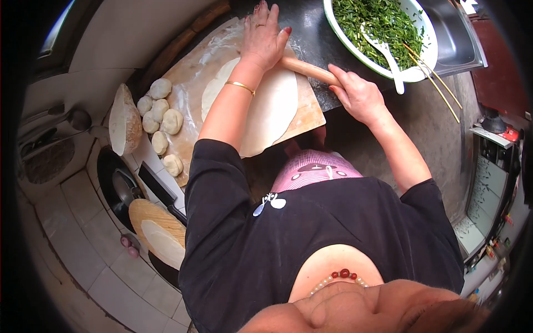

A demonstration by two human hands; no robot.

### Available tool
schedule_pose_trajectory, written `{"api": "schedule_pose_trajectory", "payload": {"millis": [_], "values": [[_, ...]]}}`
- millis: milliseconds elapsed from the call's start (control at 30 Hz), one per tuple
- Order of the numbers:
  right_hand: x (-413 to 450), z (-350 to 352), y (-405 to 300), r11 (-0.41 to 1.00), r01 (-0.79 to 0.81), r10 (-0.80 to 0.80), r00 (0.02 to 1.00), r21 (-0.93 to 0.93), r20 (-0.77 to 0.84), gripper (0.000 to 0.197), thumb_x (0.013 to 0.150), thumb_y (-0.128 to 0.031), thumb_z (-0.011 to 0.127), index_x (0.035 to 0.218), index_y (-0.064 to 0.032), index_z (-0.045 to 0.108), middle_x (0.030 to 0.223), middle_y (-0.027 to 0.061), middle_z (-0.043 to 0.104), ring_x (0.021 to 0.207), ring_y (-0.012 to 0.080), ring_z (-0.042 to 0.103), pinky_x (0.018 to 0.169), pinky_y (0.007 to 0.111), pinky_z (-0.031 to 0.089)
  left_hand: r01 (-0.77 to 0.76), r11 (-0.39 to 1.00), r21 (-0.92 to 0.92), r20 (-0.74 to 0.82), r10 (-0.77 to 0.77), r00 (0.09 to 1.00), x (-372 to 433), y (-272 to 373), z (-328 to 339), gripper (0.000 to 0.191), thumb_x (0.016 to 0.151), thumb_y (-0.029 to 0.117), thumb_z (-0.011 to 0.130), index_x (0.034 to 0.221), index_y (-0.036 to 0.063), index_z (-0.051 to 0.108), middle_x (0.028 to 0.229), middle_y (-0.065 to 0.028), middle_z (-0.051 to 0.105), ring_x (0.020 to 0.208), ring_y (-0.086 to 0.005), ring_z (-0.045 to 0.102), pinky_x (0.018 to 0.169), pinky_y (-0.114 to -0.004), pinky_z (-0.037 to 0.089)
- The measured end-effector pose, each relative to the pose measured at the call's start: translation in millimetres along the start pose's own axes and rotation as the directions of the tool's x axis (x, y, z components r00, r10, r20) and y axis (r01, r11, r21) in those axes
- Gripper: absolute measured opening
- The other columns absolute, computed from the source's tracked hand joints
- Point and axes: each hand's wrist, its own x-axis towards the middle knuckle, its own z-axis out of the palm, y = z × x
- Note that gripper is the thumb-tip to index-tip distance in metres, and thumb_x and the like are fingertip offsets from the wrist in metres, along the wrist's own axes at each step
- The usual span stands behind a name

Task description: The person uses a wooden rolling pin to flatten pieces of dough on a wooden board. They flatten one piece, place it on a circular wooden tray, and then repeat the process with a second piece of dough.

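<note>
My right hand (359,95) grips one end of a wooden rolling pin (310,70). The pin slants across a wide, thin sheet of dough (270,112), and its other end disappears beneath my left hand (263,39). That left hand lies flat with its fingers stretched out, palm down; whether it presses on the pin or on the dough is hidden. Under the dough is a floured wooden board (183,98), and the sheet hangs slightly past the board's near edge. Several round dough balls (160,109) sit at the board's left side.
A white bowl (329,16) of chopped greens (374,25), with a white spoon (387,58) and chopsticks (437,85), stands at the upper right by a metal sink (454,37). To the left are a gourd scoop (125,120), a cleaver (156,183), a wok (109,183) and a round lid (145,212) bearing flat dough.
</note>
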Motion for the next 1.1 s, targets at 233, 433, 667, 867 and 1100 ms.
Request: {"api": "schedule_pose_trajectory", "payload": {"millis": [233, 433, 667, 867, 1100], "values": [[-81, 8, -32, 0.97, -0.135, 0.091, 0.973, 0.2, 0.213, 0.055, 0.089, -0.029, 0.063, 0.137, -0.0108, 0.044, 0.086, 0.0168, 0.063, 0.074, 0.0363, 0.065, 0.064, 0.046, 0.054, -0.284, 0.951, -0.122, 0.39, 0.309, 0.868, -94, 43, -41, 0.072, 0.089, 0.041, 0.05, 0.149, 0.0076, 0.028, 0.155, -0.0174, 0.028, 0.144, -0.0317, 0.023, 0.118, -0.05, 0.012], [-61, -6, -13, 0.983, -0.177, 0.166, 0.971, 0.054, 0.171, 0.054, 0.095, -0.032, 0.053, 0.142, -0.0099, 0.038, 0.087, 0.0172, 0.063, 0.072, 0.0368, 0.065, 0.063, 0.046, 0.053, -0.165, 0.986, 0.001, 0.254, 0.16, 0.954, -42, 53, -4, 0.069, 0.095, 0.046, 0.044, 0.151, 0.0104, 0.025, 0.158, -0.0155, 0.02, 0.147, -0.0289, 0.017, 0.119, -0.049, 0.008], [-59, -14, -16, 0.99, -0.129, 0.135, 0.985, -0.065, 0.104, 0.035, 0.086, -0.011, 0.059, 0.119, -0.0079, 0.05, 0.084, 0.0139, 0.061, 0.075, 0.0344, 0.065, 0.063, 0.045, 0.053, -0.08, 0.996, -0.033, 0.225, 0.085, 0.971, -20, 54, 8, 0.066, 0.096, 0.043, 0.044, 0.15, 0.0081, 0.027, 0.156, -0.0201, 0.02, 0.146, -0.0333, 0.018, 0.118, -0.049, 0.013], [-30, -30, -31, 0.995, 0.086, -0.086, 0.996, -0.059, 0.001, 0.028, 0.082, -0.008, 0.062, 0.109, -0.01, 0.056, 0.08, 0.0068, 0.057, 0.078, 0.0287, 0.061, 0.066, 0.039, 0.051, 0.138, 0.952, -0.275, 0.077, -0.121, 0.99, -46, 25, -48, 0.066, 0.096, 0.037, 0.049, 0.147, 0.0004, 0.029, 0.155, -0.0267, 0.018, 0.145, -0.0383, 0.018, 0.117, -0.047, 0.016], [-43, 13, -29, 0.976, 0.171, -0.168, 0.985, -0.138, 0.029, 0.066, 0.083, -0.024, 0.069, 0.14, -0.0079, 0.041, 0.14, 0.0178, 0.043, 0.127, 0.0339, 0.044, 0.109, 0.045, 0.033, 0.256, 0.959, 0.122, 0.211, -0.277, 0.937, -182, 69, -60, 0.078, 0.09, 0.035, 0.053, 0.145, -0.0102, 0.023, 0.154, -0.0311, 0.013, 0.146, -0.0415, 0.011, 0.117, -0.054, 0.006]]}}
